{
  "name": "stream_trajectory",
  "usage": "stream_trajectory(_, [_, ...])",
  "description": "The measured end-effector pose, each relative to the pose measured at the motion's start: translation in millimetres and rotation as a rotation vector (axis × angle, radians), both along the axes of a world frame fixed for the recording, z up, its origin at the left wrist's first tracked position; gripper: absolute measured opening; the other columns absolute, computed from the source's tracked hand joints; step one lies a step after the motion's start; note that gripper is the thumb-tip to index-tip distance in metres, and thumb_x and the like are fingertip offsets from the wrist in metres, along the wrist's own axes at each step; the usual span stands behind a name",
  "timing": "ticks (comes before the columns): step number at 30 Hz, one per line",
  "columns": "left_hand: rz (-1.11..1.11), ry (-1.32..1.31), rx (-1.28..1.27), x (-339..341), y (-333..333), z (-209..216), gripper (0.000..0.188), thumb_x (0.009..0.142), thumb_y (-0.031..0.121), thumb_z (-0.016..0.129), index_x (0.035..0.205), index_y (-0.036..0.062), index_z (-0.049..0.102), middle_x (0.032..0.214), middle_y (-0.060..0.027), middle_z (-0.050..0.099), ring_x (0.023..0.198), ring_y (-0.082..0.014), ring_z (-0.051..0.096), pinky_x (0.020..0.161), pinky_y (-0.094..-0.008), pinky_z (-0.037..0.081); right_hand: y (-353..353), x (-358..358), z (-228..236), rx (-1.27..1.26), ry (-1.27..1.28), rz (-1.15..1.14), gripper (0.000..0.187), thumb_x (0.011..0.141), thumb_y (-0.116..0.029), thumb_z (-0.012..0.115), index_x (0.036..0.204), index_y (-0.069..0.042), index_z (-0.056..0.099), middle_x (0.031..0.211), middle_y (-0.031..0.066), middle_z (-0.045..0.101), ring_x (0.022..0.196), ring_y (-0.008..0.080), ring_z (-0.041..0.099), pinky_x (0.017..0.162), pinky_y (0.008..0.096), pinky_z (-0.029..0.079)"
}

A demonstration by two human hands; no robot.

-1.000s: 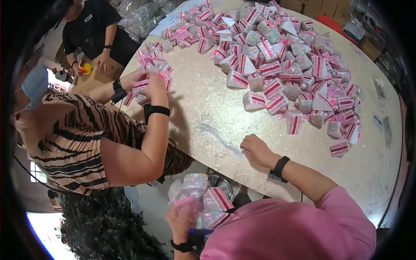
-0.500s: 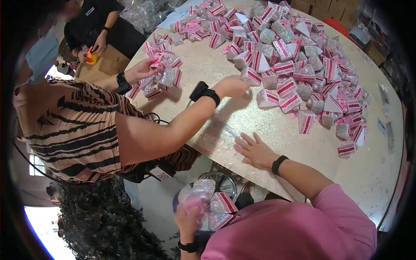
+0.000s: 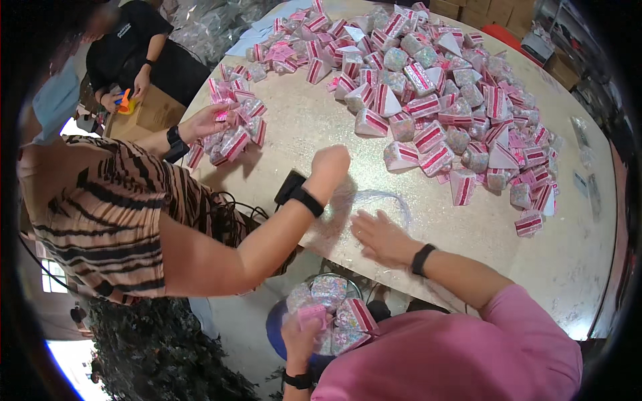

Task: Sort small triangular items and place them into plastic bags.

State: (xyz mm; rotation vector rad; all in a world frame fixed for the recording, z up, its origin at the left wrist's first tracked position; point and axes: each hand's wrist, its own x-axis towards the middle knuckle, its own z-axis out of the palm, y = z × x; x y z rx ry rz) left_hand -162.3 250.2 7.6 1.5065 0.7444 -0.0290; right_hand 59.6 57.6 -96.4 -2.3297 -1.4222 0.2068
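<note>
My left hand (image 3: pixel 301 339), low and in front of the table edge, grips a bunch of cake-slice ornaments (image 3: pixel 351 315) in clear wrap with glittery backs and red-striped sides. A pink tag (image 3: pixel 312 314) lies at its fingers. My right hand (image 3: pixel 384 239) rests on the table top (image 3: pixel 294 127), fingers stretched out, holding nothing. Just beyond it lies a loop of thin clear strands (image 3: pixel 384 194). A co-worker's closed hand (image 3: pixel 332 164) is over these strands; whether it holds any is hidden. The co-worker's other hand (image 3: pixel 207 120) holds a second bunch of cake-slice ornaments (image 3: pixel 234 144).
A large heap of cake-slice ornaments (image 3: pixel 428 103) covers the far side of the table. Flat clear packets (image 3: pixel 580 184) lie near the right edge. Another person holds an orange tape dispenser (image 3: pixel 125 101) over a cardboard box (image 3: pixel 157 113). Below my left hand is a blue stool (image 3: pixel 275 327).
The co-worker's near hand has moved from the heap's edge toward me, over the strands. The strands now spread in a wider loop. My right hand has shifted slightly left; my left keeps its bunch.
</note>
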Motion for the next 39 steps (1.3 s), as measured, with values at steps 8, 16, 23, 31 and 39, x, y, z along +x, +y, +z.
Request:
stream_trajectory(8, [-0.028,0.033,0.034,-2,-1,5,0.028,0.079,0.005,0.055,0.105,-0.0040,0.062,0.087,-0.0078,0.069,0.074,-0.0119,0.062,0.064,-0.0235,0.049,69,3,-16,-0.174,-0.069,0.009,0.052,0.086,-0.030,0.052,0.131,-0.006,0.042,0.139,0.0129,0.036,0.131,0.0290,0.029,0.107,0.0518,0.022])
stream_trajectory(16, [-0.023,-0.012,-0.052,14,-1,-1,0.028,0.081,0.004,0.055,0.107,-0.0047,0.060,0.088,-0.0080,0.068,0.073,-0.0127,0.063,0.065,-0.0222,0.049,10,23,-8,0.047,0.004,-0.280,0.022,0.080,-0.016,0.054,0.098,-0.002,0.058,0.105,0.0166,0.055,0.103,0.0331,0.050,0.084,0.0470,0.040])
stream_trajectory(23, [-0.122,-0.035,-0.105,40,-13,5,0.022,0.086,0.015,0.063,0.098,-0.0035,0.061,0.085,-0.0102,0.068,0.075,-0.0148,0.063,0.070,-0.0279,0.050,-58,44,-23,0.306,0.230,-0.858,0.007,0.079,-0.007,0.054,0.085,-0.004,0.055,0.084,0.0162,0.053,0.083,0.0354,0.053,0.072,0.0434,0.043])
stream_trajectory(31, [-0.220,-0.026,0.014,45,-18,-4,0.026,0.084,0.012,0.060,0.104,-0.0026,0.061,0.087,-0.0071,0.068,0.077,-0.0123,0.062,0.070,-0.0260,0.049,-47,54,-39,0.176,0.103,-0.855,0.014,0.077,-0.018,0.060,0.080,-0.005,0.057,0.082,0.0129,0.055,0.080,0.0319,0.055,0.069,0.0403,0.044])
stream_trajectory(39, [-0.229,-0.033,-0.011,48,-24,-2,0.024,0.083,0.013,0.058,0.102,-0.0014,0.062,0.088,-0.0053,0.068,0.078,-0.0111,0.062,0.071,-0.0252,0.048,-51,60,-39,0.285,0.382,-0.942,0.012,0.076,-0.016,0.058,0.075,-0.004,0.059,0.080,0.0150,0.058,0.078,0.0339,0.057,0.068,0.0431,0.045])
